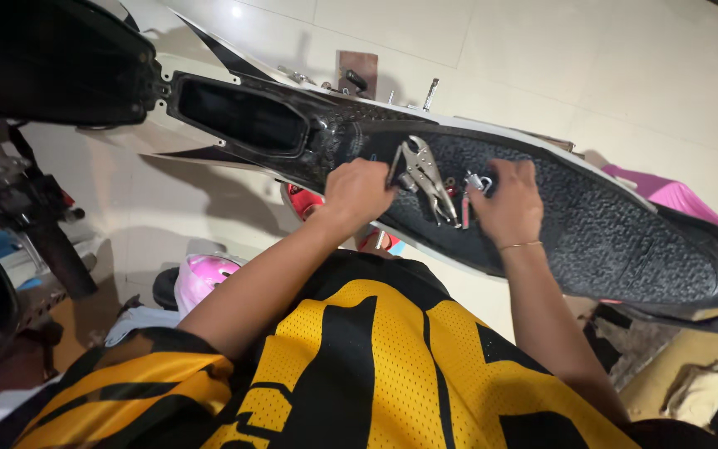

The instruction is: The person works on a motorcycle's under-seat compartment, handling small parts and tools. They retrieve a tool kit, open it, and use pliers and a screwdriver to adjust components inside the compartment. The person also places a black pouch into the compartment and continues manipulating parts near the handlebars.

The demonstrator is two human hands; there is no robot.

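A black scooter floorboard [625, 241] with a textured mat stretches across the view. On it lie silver locking pliers [427, 176]. My left hand [357, 189] is closed in a fist on the floorboard, right beside the pliers' head, gripping a small dark tool that is mostly hidden. My right hand [508, 202] rests on the mat with its fingers curled over a small metal part [477, 182], next to some small reddish pieces [452, 188]. My yellow and black jersey [359, 374] fills the bottom of the view.
An open black compartment [238, 116] sits at the floorboard's left end, under a dark seat [43, 58]. Loose bolts and a small brown block [357, 73] lie on the pale tiled floor behind. A pink helmet [201, 278] and scooter parts are at left, pink cloth [683, 199] at right.
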